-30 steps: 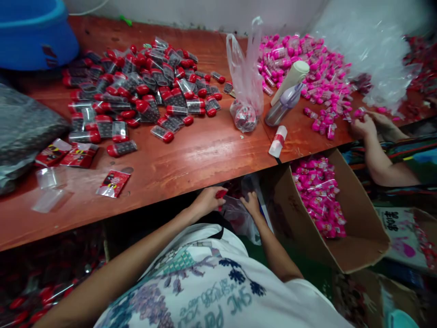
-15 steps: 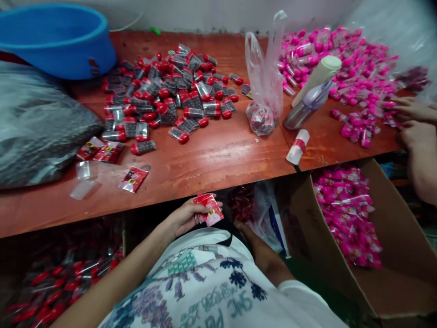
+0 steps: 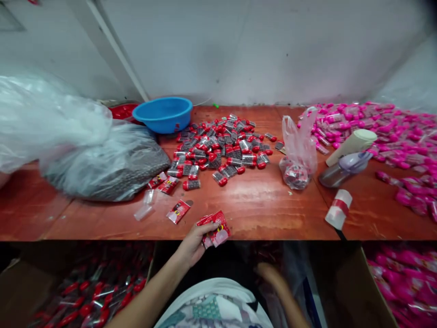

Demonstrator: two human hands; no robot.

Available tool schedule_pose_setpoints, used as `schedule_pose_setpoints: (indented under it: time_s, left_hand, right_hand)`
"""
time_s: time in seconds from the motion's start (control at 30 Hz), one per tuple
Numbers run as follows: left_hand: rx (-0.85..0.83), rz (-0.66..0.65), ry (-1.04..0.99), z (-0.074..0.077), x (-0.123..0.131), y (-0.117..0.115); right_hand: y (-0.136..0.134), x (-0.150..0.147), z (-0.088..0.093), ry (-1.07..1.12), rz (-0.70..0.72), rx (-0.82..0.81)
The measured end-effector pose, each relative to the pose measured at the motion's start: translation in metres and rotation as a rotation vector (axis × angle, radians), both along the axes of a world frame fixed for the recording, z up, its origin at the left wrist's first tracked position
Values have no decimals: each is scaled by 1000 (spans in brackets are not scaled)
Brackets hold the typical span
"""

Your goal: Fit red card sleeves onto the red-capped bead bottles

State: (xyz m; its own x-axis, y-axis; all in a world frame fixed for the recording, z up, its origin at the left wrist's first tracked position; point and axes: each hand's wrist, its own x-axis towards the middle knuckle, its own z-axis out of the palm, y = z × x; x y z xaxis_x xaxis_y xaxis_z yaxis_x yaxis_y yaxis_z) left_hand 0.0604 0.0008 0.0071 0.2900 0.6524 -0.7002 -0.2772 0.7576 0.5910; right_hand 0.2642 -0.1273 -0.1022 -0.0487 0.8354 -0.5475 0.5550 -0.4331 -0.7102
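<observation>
In my left hand (image 3: pixel 191 243) I hold a few small red printed packets (image 3: pixel 220 226), fanned out just over the table's front edge, thumb on top. My right hand (image 3: pixel 266 272) is low beneath the edge, dim and blurred. Beside it hangs a clear plastic bag (image 3: pixel 293 259), with dark red items behind; its fingers cannot be made out. A single red packet (image 3: pixel 178 212) lies on the table left of my left hand, and two more packets (image 3: pixel 168 185) lie behind it. Small capped clear tubes (image 3: pixel 221 148) with red ends and dark contents are heaped farther back.
A blue basin (image 3: pixel 164 114) and a large plastic bag of dark pieces (image 3: pixel 112 164) stand at left. A knotted bag (image 3: pixel 297 175), a bottle (image 3: pixel 341 168) and a white roll (image 3: pixel 338 209) stand right, before pink tubes (image 3: pixel 392 132). Boxes below hold red tubes (image 3: pixel 99 291) and pink packages (image 3: pixel 406 287).
The view has tilted up and shifted left. My left hand, with the red packets, now overlaps the table edge. The other person's hands at right have left the view.
</observation>
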Motion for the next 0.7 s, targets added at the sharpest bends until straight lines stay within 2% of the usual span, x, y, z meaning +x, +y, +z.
schedule_pose_setpoints:
  time_s: [0.07,0.13,0.2,0.27,0.3,0.37,0.5,0.7]
  left_hand:
    - [42,69,-5,0,-1,7]
    - [102,107,-13,0,-1,10]
    - [170,115,-27,0,0,11]
    - [239,117,-32,1,0,10]
    - [270,113,-32,3,-1,10]
    - [312,107,-40,5,-6,8]
    - [355,166,-79,4,-21,9]
    - [301,286,-153,-5,-38,16]
  right_hand:
    - [4,6,13,35,73,-37]
    - [11,5,36,185,88,13]
    - [26,-6,61,382,-68,164]
    - [48,-27,80,415,-336,372]
    - [60,-40,85,421,-412,450]
    - [82,-66,90,458,-467,532]
    - [108,-98,88,538,-411,582]
    - [119,-104,91,173,-174,684]
